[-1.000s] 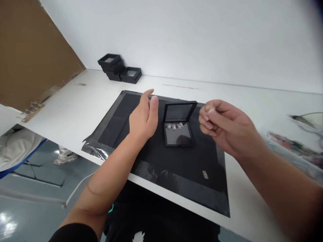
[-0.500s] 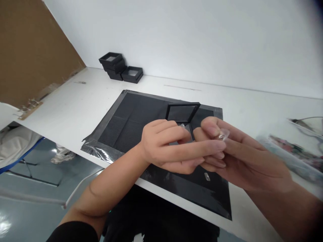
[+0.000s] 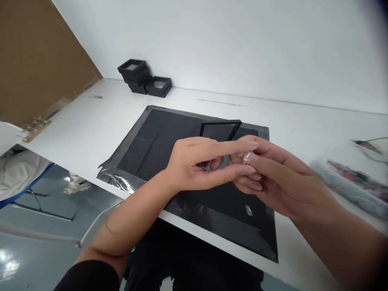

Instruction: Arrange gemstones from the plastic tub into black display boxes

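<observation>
A small clear plastic piece point(image 3: 247, 157) with a silvery glint is pinched between the thumb and fingers of my right hand point(image 3: 291, 186). My left hand point(image 3: 194, 163) reaches over from the left, its thumb and index finger closed around the same piece. What is inside the plastic is too small to make out. Behind the hands a black frame-like case point(image 3: 220, 128) stands with its lid raised, its lower part mostly hidden by my fingers. A small shiny clear piece point(image 3: 249, 210) lies below the hands on the black mat point(image 3: 169, 125).
Several black frame boxes point(image 3: 132, 66) are stacked at the back against the white wall. A clear container point(image 3: 348, 190) of mixed small items stands at the right, near a white tray with a cable point(image 3: 374, 141). The table edge point(image 3: 194, 228) runs in front of me.
Both hands have shifted slightly left and up with the clear piece. My left index finger has lifted above it, and the left thumb now shows beneath it.
</observation>
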`<state>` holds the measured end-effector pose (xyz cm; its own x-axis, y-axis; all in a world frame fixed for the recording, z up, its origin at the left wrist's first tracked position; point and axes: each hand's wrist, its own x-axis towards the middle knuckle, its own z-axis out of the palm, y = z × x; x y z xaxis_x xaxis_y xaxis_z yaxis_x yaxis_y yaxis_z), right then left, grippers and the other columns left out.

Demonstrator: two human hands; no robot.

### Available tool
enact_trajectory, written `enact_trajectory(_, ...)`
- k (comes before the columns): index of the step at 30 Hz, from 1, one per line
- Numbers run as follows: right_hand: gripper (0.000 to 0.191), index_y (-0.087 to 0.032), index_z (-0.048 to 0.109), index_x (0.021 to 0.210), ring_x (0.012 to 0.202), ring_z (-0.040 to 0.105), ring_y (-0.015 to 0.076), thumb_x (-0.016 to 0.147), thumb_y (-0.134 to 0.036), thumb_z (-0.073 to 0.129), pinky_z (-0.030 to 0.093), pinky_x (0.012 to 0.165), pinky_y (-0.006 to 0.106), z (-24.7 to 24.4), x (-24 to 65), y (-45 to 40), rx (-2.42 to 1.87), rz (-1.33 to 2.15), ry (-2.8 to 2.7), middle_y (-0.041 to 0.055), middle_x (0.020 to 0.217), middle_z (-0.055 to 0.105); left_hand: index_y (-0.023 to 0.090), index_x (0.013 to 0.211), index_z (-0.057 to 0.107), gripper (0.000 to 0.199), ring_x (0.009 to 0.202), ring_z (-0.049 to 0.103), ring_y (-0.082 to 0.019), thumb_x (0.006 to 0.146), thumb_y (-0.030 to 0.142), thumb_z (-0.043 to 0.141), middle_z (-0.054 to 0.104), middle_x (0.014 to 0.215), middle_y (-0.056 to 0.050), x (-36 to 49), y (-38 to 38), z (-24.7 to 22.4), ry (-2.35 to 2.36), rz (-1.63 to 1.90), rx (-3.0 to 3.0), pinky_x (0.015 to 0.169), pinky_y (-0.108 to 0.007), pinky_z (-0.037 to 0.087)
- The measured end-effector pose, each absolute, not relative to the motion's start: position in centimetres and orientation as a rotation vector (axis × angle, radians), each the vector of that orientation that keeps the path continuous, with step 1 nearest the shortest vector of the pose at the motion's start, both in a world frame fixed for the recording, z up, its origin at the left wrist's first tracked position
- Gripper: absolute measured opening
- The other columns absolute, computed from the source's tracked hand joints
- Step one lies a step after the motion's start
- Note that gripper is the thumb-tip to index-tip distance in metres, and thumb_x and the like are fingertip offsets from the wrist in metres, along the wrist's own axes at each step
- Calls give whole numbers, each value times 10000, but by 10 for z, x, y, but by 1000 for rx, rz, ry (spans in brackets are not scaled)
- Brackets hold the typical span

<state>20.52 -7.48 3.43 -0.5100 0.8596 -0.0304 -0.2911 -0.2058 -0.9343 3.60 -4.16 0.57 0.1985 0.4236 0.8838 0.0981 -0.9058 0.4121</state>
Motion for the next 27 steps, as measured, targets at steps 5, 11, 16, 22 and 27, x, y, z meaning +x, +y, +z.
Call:
enact_trajectory(5, 110, -272, 669, 849, 485, 375, 73, 945, -302, 622, 292, 424, 225, 38, 206, -72, -747, 1835, -1275, -55, 614, 440, 254, 1052, 745, 254, 456, 428, -46, 855, 415, 736, 453, 498, 82, 33, -40, 3, 495, 1718, 2132, 463, -192, 393)
enact_trajectory(11, 88, -274, 694, 858, 496, 418, 74, 926, -280, 638, 328, 419, 201, 41, 210, -68, -752, 1895, -1303, -58, 594, 480, 266, 1019, 757, 215, 476, 440, -56, 844, 391, 753, 449, 503, 74, 31, -40, 0, 494, 1659, 2090, 466, -212, 383)
enact_trajectory(16, 85, -252, 708, 890, 519, 450, 86, 893, -318, 654, 358, 409, 198, 42, 216, -65, -850, 1840, -1317, -38, 617, 522, 283, 1066, 743, 209, 479, 454, -57, 875, 364, 724, 450, 505, 79, 27, -37, 2, 533, 1651, 2215, 490, -199, 409)
enact_trajectory(22, 187, -220, 723, 918, 497, 439, 81, 862, -399, 721, 349, 401, 210, 40, 223, -61, -992, 1533, -1545, -39, 579, 518, 237, 1039, 735, 204, 465, 459, -52, 880, 364, 719, 523, 516, 84, 20, -29, 2, 605, 1810, 2668, 505, -213, 384)
enact_trajectory(27, 277, -199, 693, 817, 472, 421, 73, 877, -470, 694, 325, 418, 231, 35, 228, -52, -1086, 1496, -1659, -32, 549, 515, 267, 1095, 704, 284, 478, 502, -54, 893, 465, 684, 546, 528, 91, 15, -27, 1, 709, 1699, 2795, 522, -213, 410)
